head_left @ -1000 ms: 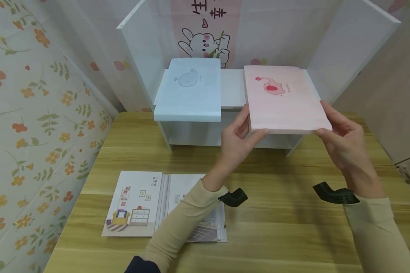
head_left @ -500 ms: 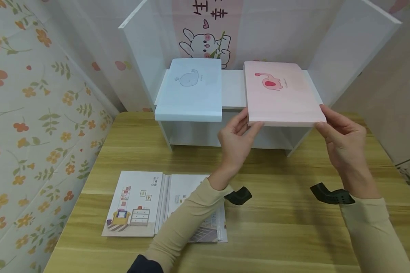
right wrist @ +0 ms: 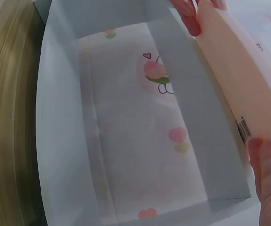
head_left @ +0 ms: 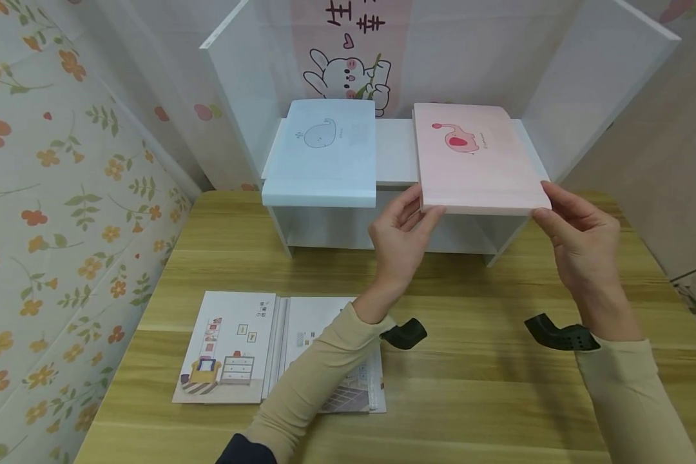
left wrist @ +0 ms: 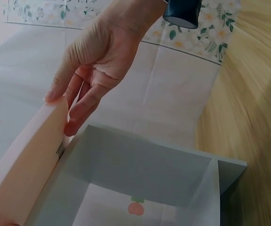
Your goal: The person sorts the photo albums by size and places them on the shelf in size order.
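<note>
A thick pink book [head_left: 481,174] with an elephant drawing lies on the right half of a white shelf [head_left: 397,151], its spine jutting past the front edge. At its front left corner my left hand [head_left: 399,248] pinches it, thumb on the spine. My right hand [head_left: 586,248] pinches the front right corner likewise. In the right wrist view a small barcode [right wrist: 244,129] shows low on the spine near the right fingers [right wrist: 269,165]. A light blue book [head_left: 320,161] with a whale drawing lies apart on the shelf's left half, also overhanging the front.
An open book [head_left: 226,348] with house pictures lies on the wooden table [head_left: 470,386], partly under my left forearm. Tall white side panels [head_left: 597,84] rise at both ends of the shelf. Below the shelf is an open compartment [head_left: 330,225]. A flowered curtain [head_left: 52,225] hangs at left.
The pink book has moved back on the shelf and its front edge sits lower, level with the shelf. Both hands moved with it, and in the last half second they shift only slightly.
</note>
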Demonstrator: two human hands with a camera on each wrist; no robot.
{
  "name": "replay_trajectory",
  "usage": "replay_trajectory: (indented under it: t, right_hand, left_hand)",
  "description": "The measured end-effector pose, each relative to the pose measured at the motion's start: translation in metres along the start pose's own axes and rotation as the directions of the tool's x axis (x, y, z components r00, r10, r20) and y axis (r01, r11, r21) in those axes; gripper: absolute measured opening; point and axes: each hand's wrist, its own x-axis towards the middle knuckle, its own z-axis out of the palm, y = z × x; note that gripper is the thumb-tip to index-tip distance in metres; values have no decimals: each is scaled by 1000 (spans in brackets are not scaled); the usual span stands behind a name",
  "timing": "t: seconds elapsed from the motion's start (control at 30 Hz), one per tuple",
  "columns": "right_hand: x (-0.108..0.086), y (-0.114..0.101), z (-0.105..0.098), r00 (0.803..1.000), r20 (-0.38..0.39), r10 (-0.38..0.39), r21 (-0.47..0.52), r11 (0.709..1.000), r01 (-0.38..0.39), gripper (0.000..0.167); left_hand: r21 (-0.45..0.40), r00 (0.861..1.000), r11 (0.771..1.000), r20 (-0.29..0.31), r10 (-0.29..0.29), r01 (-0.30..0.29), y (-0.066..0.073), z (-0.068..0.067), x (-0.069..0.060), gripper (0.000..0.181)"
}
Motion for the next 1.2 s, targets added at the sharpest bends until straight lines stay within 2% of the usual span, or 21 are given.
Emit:
replay_trajectory:
  t: [0.17, 0.27, 0.53, 0.73, 1.0, 1.2]
  right_hand:
    - [-1, 0, 1, 1000, -23, -6, -55, 998, 5, 39]
    - [-2, 0, 2, 999, -31, -6, -81, 997, 3, 39]
    - [-4, 1, 0, 999, -40, -7, -62, 998, 5, 36]
    - [-9, 0, -1, 998, -69, 7, -79, 997, -13, 33]
    - [-24, 5, -4, 996, -81, 35, -43, 998, -38, 27]
    - [-33, 12, -3, 999, -26, 39, 20, 999, -38, 26]
  left_hand:
    - [-7, 1000, 1000, 3, -16, 16, -11, 1, 1, 40]
    - [-9, 1000, 1000, 10, -19, 19, -11, 0, 1, 40]
    - [-9, 999, 1000, 31, -17, 17, -9, -3, 0, 38]
    - [-7, 999, 999, 29, -44, 44, -11, -6, 0, 35]
    - [-25, 997, 997, 45, -68, 70, -14, -15, -8, 32]
    - [23, 995, 998, 77, -66, 64, -16, -21, -15, 31]
